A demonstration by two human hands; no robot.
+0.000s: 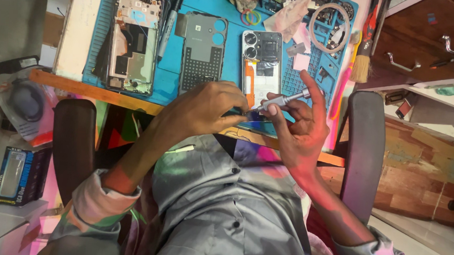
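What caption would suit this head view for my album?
Right hand holds a silver screwdriver to an opened phone on a blue mat, left hand steadying.

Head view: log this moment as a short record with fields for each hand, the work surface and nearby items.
right hand: right hand holds a silver screwdriver, tip pointing down toward the opened phone
left hand: left hand rests at the phone's lower edge, fingertips pinched beside the screwdriver tip
surface: blue repair mat
on mat: grey back cover, phone frame, black pen
beside mat: brush
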